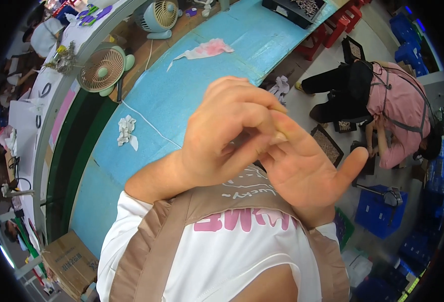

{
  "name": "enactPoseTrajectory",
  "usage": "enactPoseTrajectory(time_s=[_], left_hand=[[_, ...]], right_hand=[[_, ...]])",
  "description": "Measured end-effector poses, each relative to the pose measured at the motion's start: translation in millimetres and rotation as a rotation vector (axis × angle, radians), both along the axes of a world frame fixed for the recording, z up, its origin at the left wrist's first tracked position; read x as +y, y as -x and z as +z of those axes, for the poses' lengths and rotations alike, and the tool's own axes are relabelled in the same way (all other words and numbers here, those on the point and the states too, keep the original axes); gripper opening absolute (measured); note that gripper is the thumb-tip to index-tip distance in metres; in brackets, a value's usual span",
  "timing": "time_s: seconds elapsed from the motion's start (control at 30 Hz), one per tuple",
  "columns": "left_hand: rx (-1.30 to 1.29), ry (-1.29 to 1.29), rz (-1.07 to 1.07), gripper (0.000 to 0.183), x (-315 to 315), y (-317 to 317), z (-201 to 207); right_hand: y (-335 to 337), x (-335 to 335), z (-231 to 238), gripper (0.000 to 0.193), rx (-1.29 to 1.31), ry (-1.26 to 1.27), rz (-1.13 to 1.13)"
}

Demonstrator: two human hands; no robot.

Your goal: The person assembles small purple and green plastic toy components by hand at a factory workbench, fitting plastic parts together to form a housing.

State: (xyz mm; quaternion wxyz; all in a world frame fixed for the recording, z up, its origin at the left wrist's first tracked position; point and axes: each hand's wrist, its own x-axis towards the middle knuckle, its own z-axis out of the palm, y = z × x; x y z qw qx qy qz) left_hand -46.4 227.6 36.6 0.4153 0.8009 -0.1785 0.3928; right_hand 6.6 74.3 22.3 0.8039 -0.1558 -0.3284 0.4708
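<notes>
Pinching with left hand at fingers of open-palmed right hand, just rightward; well short of pink-stained tissue ahead on counter.

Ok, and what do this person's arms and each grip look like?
The left grip and right grip are ungloved, with no rings visible. The forearms are bare below white sleeves; brown ruffles edge the shoulders.

Cannot fully see the flat, bare right hand, partly covered by the bent, bare left hand. Cannot identify small brownish pieces in the black rectangular plastic tray, cut off by the top edge.
</notes>
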Motion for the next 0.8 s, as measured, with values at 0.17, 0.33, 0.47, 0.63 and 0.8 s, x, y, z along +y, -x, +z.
enactPoseTrajectory(time_s=[0.17,0.33,0.47,0.63,0.8], left_hand=[[0.189,0.466,-0.187,0.025,-12,2,3],[0.255,0.405,-0.320,0.023,-10,-4,-1],[0.245,0.448,-0.355,0.020,-12,-7,-2],[0.236,0.486,-0.353,0.018,-18,-10,-2],[0.387,0.868,-0.465,0.019,-21,-8,2]], right_hand=[[-8,-11,5,0.101,0.011,0.005,0.120],[-8,-12,1,0.114,0.145,-0.092,0.133],[-9,-14,0,0.114,0.144,-0.123,0.152],[-12,-11,8,0.100,-0.062,-0.077,0.076],[-9,-9,22,0.097,0.654,0.139,-0.124]])
